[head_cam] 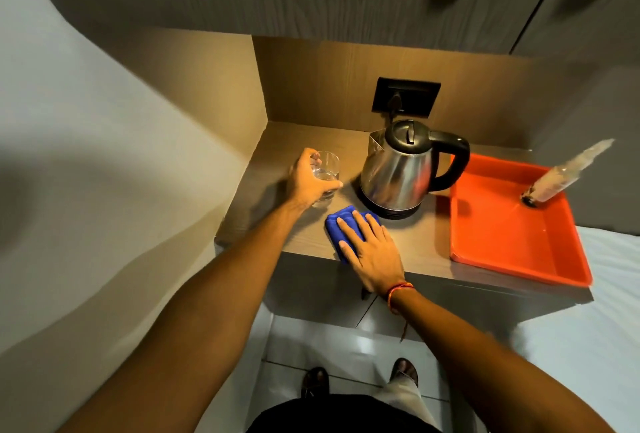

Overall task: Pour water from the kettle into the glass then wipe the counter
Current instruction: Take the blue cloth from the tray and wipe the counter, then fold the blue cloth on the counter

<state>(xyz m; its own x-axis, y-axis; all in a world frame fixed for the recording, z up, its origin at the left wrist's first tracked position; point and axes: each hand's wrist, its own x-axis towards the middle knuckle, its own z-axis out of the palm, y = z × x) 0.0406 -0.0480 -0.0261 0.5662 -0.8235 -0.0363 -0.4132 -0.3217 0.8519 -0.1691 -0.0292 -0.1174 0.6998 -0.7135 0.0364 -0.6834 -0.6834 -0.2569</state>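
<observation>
Wiping step in hand, we judge. Our right hand lies flat, fingers spread, on the blue cloth at the surface's front edge. Left hand wraps the glass, water inside, toward the left edge. Kettle sits on its base behind. Next: sweep cloth across, lifting glass clear.

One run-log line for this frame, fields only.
phase: wiping | left hand: holding glass | right hand: flat on blue cloth | kettle: on base | counter
</observation>
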